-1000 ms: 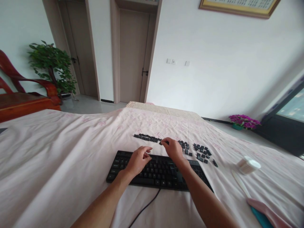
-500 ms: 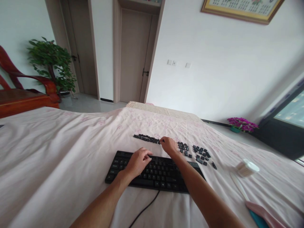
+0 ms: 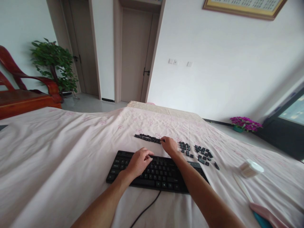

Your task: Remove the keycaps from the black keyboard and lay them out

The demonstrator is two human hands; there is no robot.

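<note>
A black keyboard [image 3: 163, 172] lies on the cloth in front of me, its cable running toward me. My left hand [image 3: 140, 161] rests over its upper left part, thumb and forefinger a little apart, with nothing visible between them. Beyond the keyboard, my right hand [image 3: 169, 145] reaches to the right end of a row of loose black keycaps [image 3: 147, 138]. Its fingertips are pinched at a keycap [image 3: 162, 140], mostly hidden by the fingers. More keycaps lie right of that hand, in one cluster [image 3: 184, 147] and another farther right [image 3: 203, 152].
A white-lidded clear tub [image 3: 251, 168] stands on the right of the pale floral cloth [image 3: 78, 152]. Near it lies a white-and-teal handled thing [image 3: 260, 218] with a pink part. A wooden chair [image 3: 28, 85] and leafy plant [image 3: 53, 65] stand at left, purple flowers [image 3: 245, 123] at right.
The view has shifted slightly, so things sit a little differently in the picture. Both hands keep nearly the same places over the keyboard and at the keycap row.
</note>
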